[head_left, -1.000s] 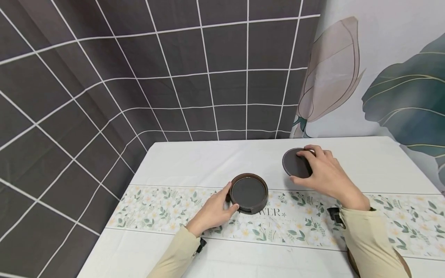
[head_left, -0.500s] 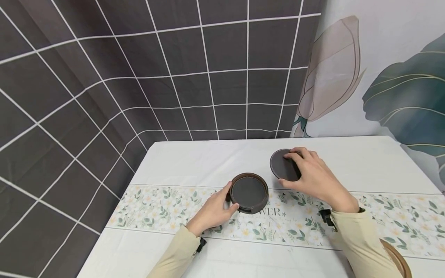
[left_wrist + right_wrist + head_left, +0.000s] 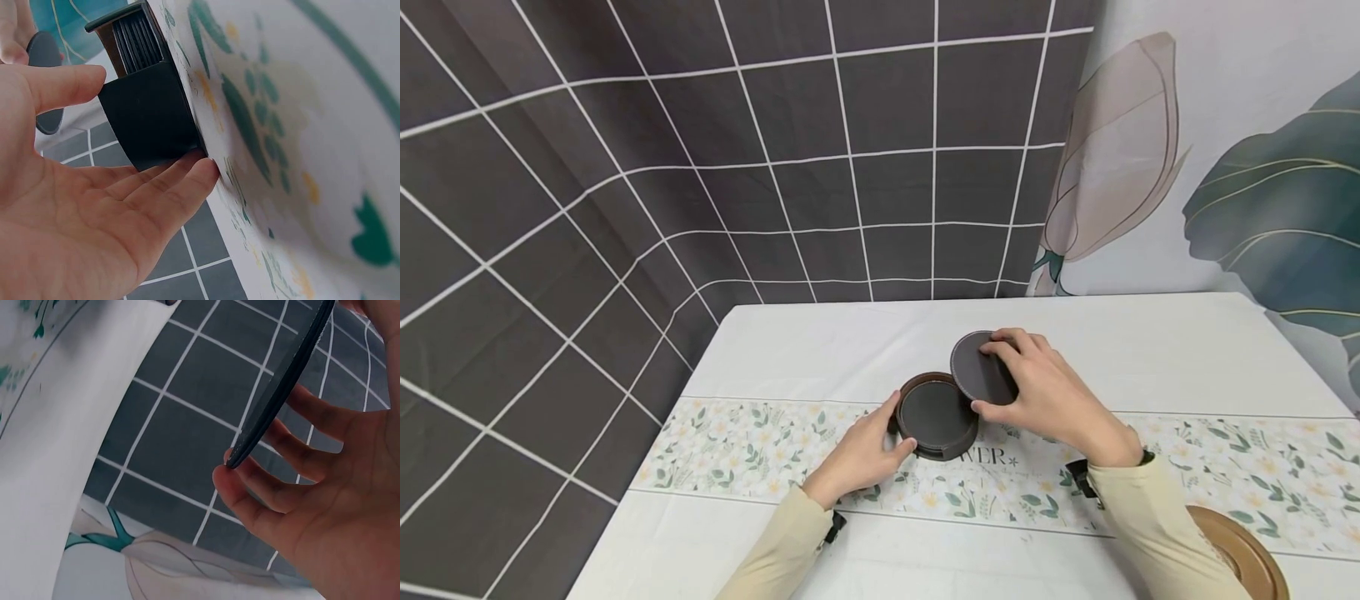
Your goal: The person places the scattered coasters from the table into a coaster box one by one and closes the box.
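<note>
A round dark coaster holder with a brown inner rim stands on the table, a black coaster lying inside it. In the left wrist view several stacked coasters show through the slot in its wall. My left hand holds the holder from the left, thumb at the front and fingers along the side. My right hand pinches another round dark coaster by its edges. That coaster is tilted, above the holder's right back rim in the head view; whether they touch, I cannot tell.
A brown round object lies at the lower right, partly hidden by the right sleeve. The white table carries a floral printed band. Behind it hangs a dark curtain with white grid lines.
My right hand has carried its coaster leftward and slightly nearer, up to the holder's right side. The left hand and the holder stay put. More of the brown round object is uncovered.
</note>
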The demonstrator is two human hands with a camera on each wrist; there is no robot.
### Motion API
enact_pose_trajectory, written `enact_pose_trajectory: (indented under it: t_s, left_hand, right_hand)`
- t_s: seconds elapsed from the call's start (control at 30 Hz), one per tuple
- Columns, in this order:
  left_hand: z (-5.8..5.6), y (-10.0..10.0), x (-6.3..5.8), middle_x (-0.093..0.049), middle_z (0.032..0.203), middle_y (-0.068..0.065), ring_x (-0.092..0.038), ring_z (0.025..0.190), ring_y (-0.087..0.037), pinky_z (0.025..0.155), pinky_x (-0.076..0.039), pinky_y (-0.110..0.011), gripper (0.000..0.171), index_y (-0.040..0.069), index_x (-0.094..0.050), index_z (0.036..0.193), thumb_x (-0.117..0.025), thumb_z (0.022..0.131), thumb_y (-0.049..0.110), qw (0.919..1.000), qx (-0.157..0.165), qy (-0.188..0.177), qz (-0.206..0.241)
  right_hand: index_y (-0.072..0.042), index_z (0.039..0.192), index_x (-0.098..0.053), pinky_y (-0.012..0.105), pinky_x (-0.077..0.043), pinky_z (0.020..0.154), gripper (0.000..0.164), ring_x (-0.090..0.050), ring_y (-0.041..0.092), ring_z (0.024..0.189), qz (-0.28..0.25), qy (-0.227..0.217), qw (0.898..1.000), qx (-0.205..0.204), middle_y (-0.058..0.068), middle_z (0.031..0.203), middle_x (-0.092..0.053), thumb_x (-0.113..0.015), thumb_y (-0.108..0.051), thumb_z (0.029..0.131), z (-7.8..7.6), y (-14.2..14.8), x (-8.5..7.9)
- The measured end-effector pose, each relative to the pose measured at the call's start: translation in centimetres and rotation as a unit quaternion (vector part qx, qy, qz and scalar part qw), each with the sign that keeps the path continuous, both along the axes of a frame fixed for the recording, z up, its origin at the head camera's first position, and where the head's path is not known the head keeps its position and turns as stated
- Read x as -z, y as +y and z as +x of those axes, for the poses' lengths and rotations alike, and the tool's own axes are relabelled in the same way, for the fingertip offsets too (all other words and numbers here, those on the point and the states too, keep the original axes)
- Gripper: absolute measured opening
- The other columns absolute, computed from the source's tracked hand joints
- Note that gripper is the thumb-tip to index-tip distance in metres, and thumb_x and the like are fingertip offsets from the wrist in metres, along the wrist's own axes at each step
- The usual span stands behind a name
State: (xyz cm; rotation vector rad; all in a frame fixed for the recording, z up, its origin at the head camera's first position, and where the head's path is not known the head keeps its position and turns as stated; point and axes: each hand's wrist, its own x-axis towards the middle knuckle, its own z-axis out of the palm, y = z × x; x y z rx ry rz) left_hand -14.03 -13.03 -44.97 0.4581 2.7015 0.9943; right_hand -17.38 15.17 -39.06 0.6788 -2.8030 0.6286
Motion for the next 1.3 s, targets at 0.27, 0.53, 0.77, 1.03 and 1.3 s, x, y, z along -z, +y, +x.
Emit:
enact_pose_trajectory:
  t_s: [0.27,0.53,0.77,1.03,1.3]
  left_hand:
    - [-0.1,0.0,0.0,-0.04,0.16,-0.02,-0.04,0.146,-0.042,0.117,-0.037,-0.059,0.076,0.006,-0.024,0.163,-0.062,0.102,0.031,1.0,-0.001,-0.006,0.002]
    - [-0.1,0.0,-0.1,-0.039,0.16,-0.021,-0.04,0.146,-0.043,0.117,-0.037,-0.059,0.076,0.006,-0.024,0.163,-0.062,0.102,0.031,1.0,-0.001,-0.008,-0.001]
    - [-0.1,0.0,-0.1,-0.039,0.16,-0.021,-0.04,0.145,-0.044,0.117,-0.037,-0.06,0.076,0.005,-0.024,0.163,-0.062,0.102,0.031,0.9999,0.0,-0.011,-0.005]
    - [-0.2,0.0,-0.1,-0.039,0.16,-0.022,-0.041,0.145,-0.044,0.116,-0.038,-0.06,0.077,0.005,-0.024,0.163,-0.062,0.102,0.033,0.9999,0.004,-0.007,-0.006]
    - [-0.1,0.0,0.0,-0.039,0.16,-0.021,-0.04,0.145,-0.044,0.116,-0.038,-0.059,0.077,0.005,-0.024,0.163,-0.062,0.103,0.033,0.9999,0.004,-0.008,-0.007]
  right_hand:
    - [-0.004,0.135,-0.063,0.058,-0.049,0.102,0.076,-0.051,0.041,0.128,-0.006,0.003,1.0,-0.023,0.018,0.145,-0.05,-0.086,-0.049,0.078,0.1,-1.3,0.8]
    - [-0.004,0.133,-0.063,0.055,-0.049,0.104,0.075,-0.051,0.038,0.13,-0.013,-0.004,0.998,-0.054,0.017,0.145,-0.051,-0.086,-0.049,0.078,0.2,-2.5,1.8]
    - [-0.005,0.131,-0.065,0.055,-0.049,0.104,0.07,-0.051,0.038,0.131,-0.003,-0.014,0.997,-0.072,0.017,0.144,-0.052,-0.085,-0.049,0.079,0.3,-3.4,2.8]
    - [-0.006,0.131,-0.065,0.055,-0.048,0.106,0.069,-0.051,0.038,0.133,0.006,-0.015,0.996,-0.085,0.017,0.144,-0.052,-0.085,-0.049,0.08,0.4,-4.2,3.8]
    - [-0.006,0.13,-0.066,0.056,-0.048,0.106,0.068,-0.051,0.036,0.132,0.015,-0.014,0.995,-0.095,0.016,0.143,-0.054,-0.085,-0.049,0.08,0.5,-4.6,4.5]
